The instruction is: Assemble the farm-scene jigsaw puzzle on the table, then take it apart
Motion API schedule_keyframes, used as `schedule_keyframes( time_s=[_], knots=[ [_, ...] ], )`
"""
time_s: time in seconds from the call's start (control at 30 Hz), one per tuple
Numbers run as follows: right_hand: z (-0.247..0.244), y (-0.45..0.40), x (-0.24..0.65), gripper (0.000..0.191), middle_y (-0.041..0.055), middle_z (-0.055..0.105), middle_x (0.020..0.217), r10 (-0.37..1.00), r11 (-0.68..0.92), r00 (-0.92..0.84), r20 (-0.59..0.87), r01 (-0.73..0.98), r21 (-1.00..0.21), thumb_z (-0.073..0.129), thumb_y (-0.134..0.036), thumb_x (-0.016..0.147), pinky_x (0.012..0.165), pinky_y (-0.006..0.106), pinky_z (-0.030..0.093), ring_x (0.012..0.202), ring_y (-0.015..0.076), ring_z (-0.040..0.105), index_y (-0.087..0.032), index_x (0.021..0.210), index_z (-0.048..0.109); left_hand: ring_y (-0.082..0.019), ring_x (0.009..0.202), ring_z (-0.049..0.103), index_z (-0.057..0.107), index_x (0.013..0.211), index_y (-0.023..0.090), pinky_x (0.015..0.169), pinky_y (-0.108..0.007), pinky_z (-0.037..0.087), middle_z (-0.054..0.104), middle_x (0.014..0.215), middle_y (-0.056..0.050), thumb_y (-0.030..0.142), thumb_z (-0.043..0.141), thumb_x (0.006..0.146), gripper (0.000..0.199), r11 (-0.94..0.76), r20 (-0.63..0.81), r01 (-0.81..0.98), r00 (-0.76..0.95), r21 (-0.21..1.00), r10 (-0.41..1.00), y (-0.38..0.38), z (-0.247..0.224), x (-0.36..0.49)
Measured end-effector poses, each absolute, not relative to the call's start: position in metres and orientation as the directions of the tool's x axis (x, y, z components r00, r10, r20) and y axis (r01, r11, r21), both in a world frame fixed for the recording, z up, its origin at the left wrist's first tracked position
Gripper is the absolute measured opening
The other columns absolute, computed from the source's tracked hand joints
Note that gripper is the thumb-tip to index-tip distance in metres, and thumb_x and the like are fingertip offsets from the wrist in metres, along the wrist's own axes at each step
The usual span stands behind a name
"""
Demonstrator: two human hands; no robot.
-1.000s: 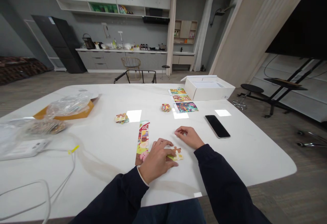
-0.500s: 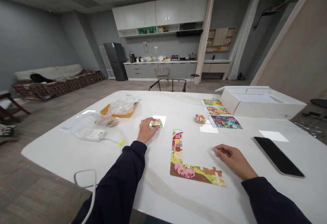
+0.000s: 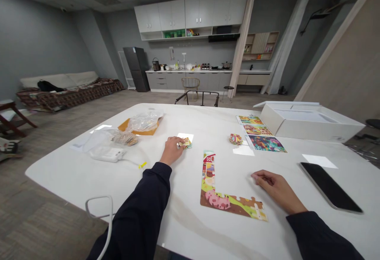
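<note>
My left hand (image 3: 173, 150) is closed at a small stack of jigsaw puzzle pieces (image 3: 187, 142), its thumb and fingers on the stack's left side. Right of it lies a joined L-shaped run of puzzle pieces (image 3: 218, 200), with a red barn at the top and a pink pig at the corner. My right hand (image 3: 276, 188) hovers or rests by the run's right end; its fingers are curled together and no piece shows in them. A second pile of puzzle pieces (image 3: 236, 139) lies farther back.
Picture sheets (image 3: 265, 143) lie before a white box (image 3: 311, 121) at the back right. A phone (image 3: 329, 185) is on the right. At left are a plastic-wrapped pile (image 3: 126, 138), a white power adapter (image 3: 108, 155) with a cable, and an orange envelope (image 3: 150, 131) under clear plastic.
The whole view has shifted slightly. My left hand stays at the small stack, its fingers a little changed in position on it. My right hand keeps nearly the same place and shape.
</note>
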State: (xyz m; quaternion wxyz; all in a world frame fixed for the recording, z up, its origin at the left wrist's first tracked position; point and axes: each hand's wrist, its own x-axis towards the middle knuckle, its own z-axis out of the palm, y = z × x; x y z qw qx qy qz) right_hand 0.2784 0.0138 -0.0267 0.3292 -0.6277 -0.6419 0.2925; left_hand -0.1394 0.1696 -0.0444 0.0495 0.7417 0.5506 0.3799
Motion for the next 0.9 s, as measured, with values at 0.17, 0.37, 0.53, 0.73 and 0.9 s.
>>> schedule_keyframes(
  time_s=[0.17, 0.37, 0.53, 0.73, 0.9],
  knots=[
    [-0.027, 0.014, 0.277, 0.051, 0.0074, 0.074, 0.076, 0.998, 0.059, -0.004, 0.07, 0.582, -0.811, 0.061, -0.068, 0.085, 0.074, 0.034, 0.049, 0.076, 0.0238, 0.067, -0.019, 0.089, 0.075, -0.027, 0.108, 0.061, 0.071, 0.097, 0.025, 0.101, -0.046, 0.048, 0.071, 0.107, -0.004, 0.02, 0.077, 0.081, 0.018, -0.429, 0.566, 0.741, 0.079, 0.517, 0.82, 0.166, -0.027, -0.14],
    [-0.035, 0.021, 0.283, 0.048, 0.0077, 0.074, 0.076, 0.997, 0.045, 0.033, 0.071, 0.499, -0.865, 0.064, -0.064, 0.085, 0.073, 0.034, 0.05, 0.074, 0.0224, 0.066, -0.017, 0.09, 0.074, -0.025, 0.104, 0.061, 0.069, 0.099, 0.025, 0.098, -0.043, 0.048, 0.07, 0.104, -0.003, 0.023, 0.08, 0.082, 0.02, -0.526, 0.616, 0.606, 0.074, 0.596, 0.784, 0.11, 0.007, -0.092],
    [-0.041, 0.025, 0.286, 0.045, 0.0069, 0.073, 0.071, 0.991, 0.04, 0.102, 0.085, 0.382, -0.923, 0.07, -0.061, 0.082, 0.068, 0.032, 0.052, 0.069, 0.0211, 0.067, -0.016, 0.086, 0.074, -0.023, 0.102, 0.06, 0.075, 0.095, 0.027, 0.095, -0.039, 0.048, 0.069, 0.103, -0.003, 0.024, 0.089, 0.074, 0.026, -0.606, 0.318, 0.395, 0.587, 0.691, 0.745, 0.01, 0.002, 0.017],
    [-0.045, 0.025, 0.286, 0.037, 0.0055, 0.072, 0.07, 0.985, 0.091, 0.105, 0.134, 0.34, -0.936, 0.071, -0.054, 0.083, 0.067, 0.031, 0.053, 0.068, 0.0202, 0.068, -0.017, 0.086, 0.074, -0.027, 0.105, 0.057, 0.078, 0.097, 0.028, 0.091, -0.042, 0.045, 0.069, 0.103, -0.004, 0.03, 0.09, 0.074, 0.026, -0.65, 0.261, 0.436, 0.667, 0.622, 0.697, -0.034, -0.013, 0.093],
    [-0.044, 0.026, 0.285, 0.033, 0.0053, 0.072, 0.069, 0.986, 0.103, 0.094, 0.14, 0.322, -0.941, 0.07, -0.05, 0.084, 0.065, 0.031, 0.053, 0.065, 0.0194, 0.067, -0.017, 0.084, 0.073, -0.026, 0.107, 0.055, 0.079, 0.102, 0.031, 0.094, -0.042, 0.045, 0.07, 0.107, -0.002, 0.033, 0.088, 0.077, 0.026, -0.646, 0.258, 0.455, 0.657, 0.613, 0.708, -0.031, -0.016, 0.095]
  ],
)
